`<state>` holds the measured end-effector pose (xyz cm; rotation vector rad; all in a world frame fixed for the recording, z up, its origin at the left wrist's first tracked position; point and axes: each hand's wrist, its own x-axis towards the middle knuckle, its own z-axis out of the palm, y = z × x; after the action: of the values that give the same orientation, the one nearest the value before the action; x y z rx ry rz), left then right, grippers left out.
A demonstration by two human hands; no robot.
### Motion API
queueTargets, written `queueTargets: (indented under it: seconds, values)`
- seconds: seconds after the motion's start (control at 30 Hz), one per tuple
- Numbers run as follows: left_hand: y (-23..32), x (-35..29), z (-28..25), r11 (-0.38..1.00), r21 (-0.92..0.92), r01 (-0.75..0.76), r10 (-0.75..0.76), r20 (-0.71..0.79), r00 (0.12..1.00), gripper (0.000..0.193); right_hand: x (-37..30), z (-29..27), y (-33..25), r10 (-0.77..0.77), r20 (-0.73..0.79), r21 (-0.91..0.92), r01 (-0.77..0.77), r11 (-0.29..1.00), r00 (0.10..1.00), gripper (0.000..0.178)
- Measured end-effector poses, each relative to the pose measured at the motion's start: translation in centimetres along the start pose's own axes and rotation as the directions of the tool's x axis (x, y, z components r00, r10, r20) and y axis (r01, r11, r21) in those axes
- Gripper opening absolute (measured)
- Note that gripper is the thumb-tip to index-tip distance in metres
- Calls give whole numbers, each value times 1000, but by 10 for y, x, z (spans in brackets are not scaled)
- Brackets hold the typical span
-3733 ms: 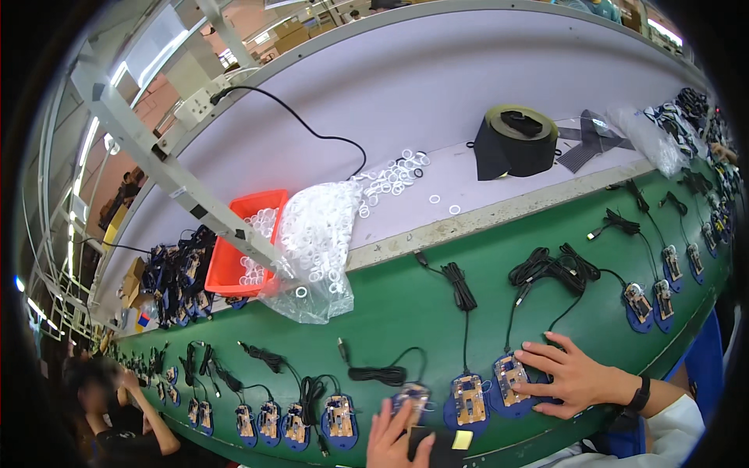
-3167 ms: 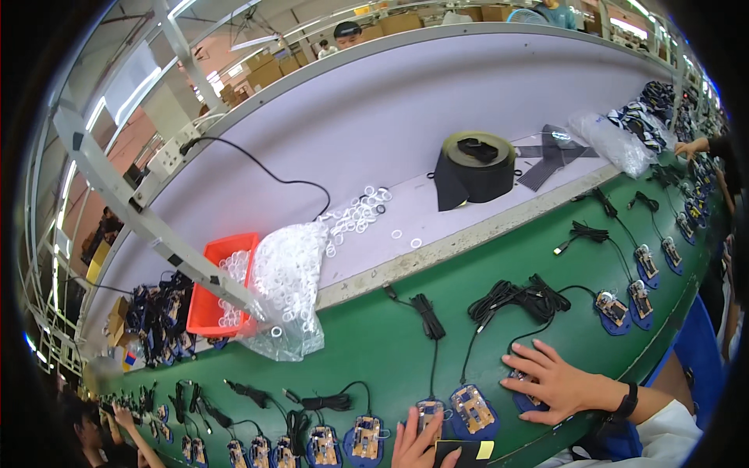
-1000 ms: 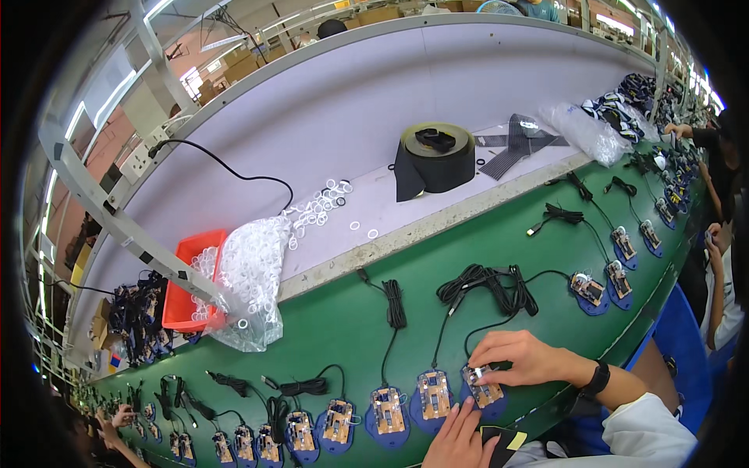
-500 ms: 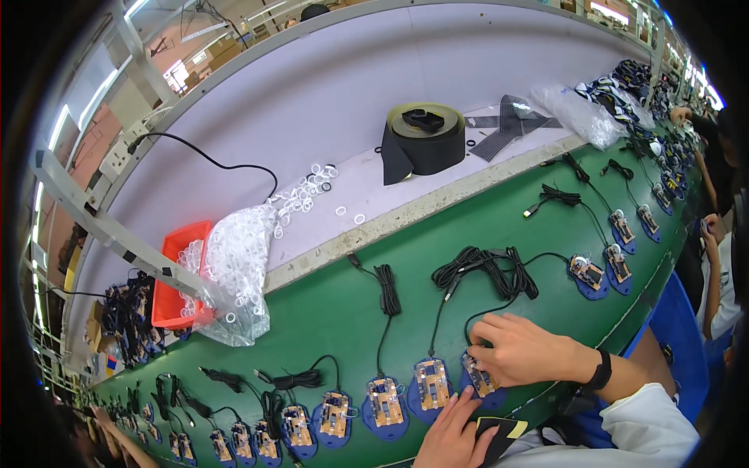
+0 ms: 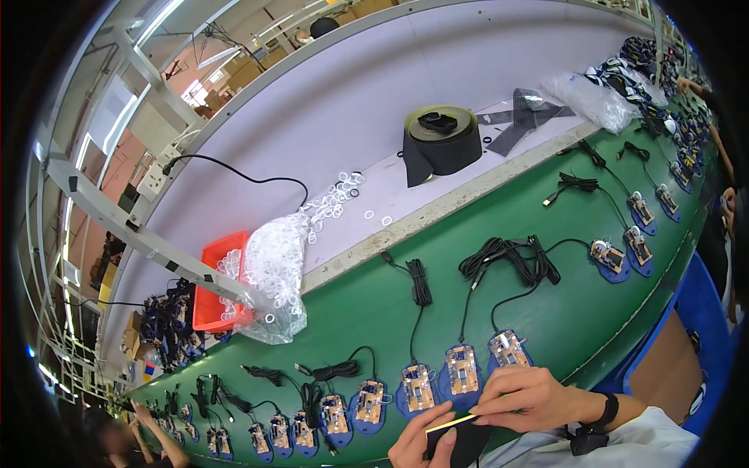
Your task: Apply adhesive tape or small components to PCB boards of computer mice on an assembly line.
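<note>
While the green belt [image 5: 546,312] carries its row of circuit boards, a thin, light, flexible dark strip [image 5: 460,438] is pinched at its near edge between left hand [image 5: 425,441] and right hand [image 5: 527,399]; its edges are best gripped.

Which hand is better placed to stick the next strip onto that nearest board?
Right, probably. The right hand pinches the yellow strip just below the nearest board; the left hand is busy holding the dark pad.

Both hands low; left [image 5: 425,441] curled, right [image 5: 527,398] flat, fingers pinched.
</note>
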<state>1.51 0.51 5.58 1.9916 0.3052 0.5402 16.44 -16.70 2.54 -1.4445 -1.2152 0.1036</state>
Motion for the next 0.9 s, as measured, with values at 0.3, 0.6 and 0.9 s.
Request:
queueTargets:
  seconds: [0.3,0.6,0.9]
  values:
    - [2,-11,-10,986,75,150,-147,-46,988,11,-2,16,-8,-198,-150,-279,150,948,969,30]
    - [-17,-2,-9,954,-37,298,-297,36,954,16,-6,-15,-25,-196,-14,-30,195,980,981,21]
    - [-4,5,21,984,146,97,-126,199,972,12,-27,-42,-4,206,-200,109,-187,976,958,22]
